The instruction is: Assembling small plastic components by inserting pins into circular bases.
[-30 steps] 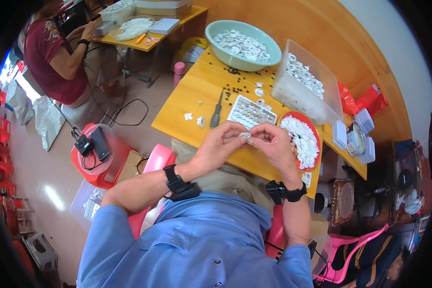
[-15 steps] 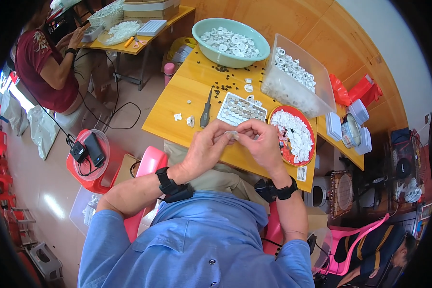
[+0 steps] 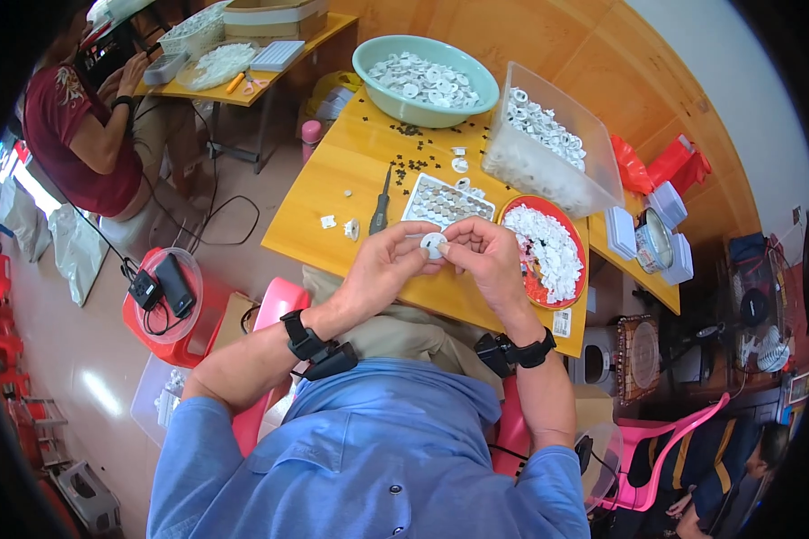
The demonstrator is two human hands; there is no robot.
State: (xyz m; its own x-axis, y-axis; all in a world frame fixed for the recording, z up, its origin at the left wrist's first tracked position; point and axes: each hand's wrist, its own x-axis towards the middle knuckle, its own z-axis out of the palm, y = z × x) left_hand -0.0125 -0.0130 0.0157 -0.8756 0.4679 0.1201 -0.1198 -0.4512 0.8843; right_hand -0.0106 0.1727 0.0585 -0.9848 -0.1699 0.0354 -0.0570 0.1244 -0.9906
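Note:
A small round white plastic disc (image 3: 432,242) with a dark spot at its middle is pinched between my two hands above the table's front edge. My left hand (image 3: 384,261) grips it from the left and my right hand (image 3: 485,257) from the right, fingers closed. Just beyond my fingers lies a white tray (image 3: 415,212) of small round silvery pieces. A dark-handled screwdriver (image 3: 382,207) rests left of this tray. To the right, a red round tray (image 3: 579,255) holds a heap of small white pieces.
A green basin (image 3: 368,76) and a clear plastic bin (image 3: 548,187), both with white parts, stand at the back. Tiny black pieces (image 3: 412,165) lie scattered on the yellow table (image 3: 307,202). A co-worker (image 3: 85,135) sits at another table, upper left; another person (image 3: 728,467) is lower right.
The white disc has turned so that its round face now shows between my fingers; before, it was mostly hidden. My hands remain in nearly the same place.

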